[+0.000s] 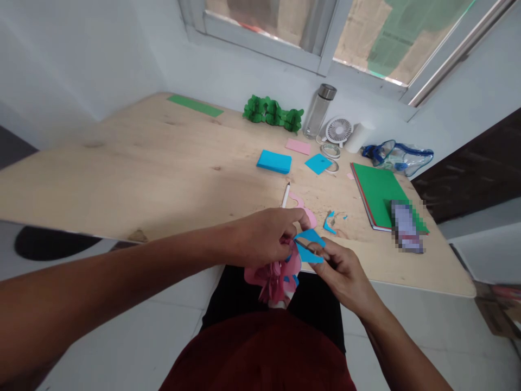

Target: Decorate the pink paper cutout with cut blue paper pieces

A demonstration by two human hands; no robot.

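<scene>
My left hand (264, 234) is closed, its fingertips pinched at the left end of a piece of blue paper (311, 255). The same paper spreads into two flaps toward my right hand (345, 274), whose thumb and fingers close on its right ends. Below my left hand, over my lap, hangs a pink folded-paper decoration (274, 282) with ruffled layers and a few bits of blue. Whether the blue paper is attached to it I cannot tell. Pink paper offcuts (310, 217) and a curved blue scrap (329, 224) lie just beyond my hands.
On the wooden table (142, 163) are a white pen (286, 195), a blue paper stack (274, 162), tape rolls (330, 151) and a green paper decoration (272, 113). Toward the back and right are a glass bottle (319, 114), small fan (338, 130), green folder (380, 190) and clear pouch (405, 157).
</scene>
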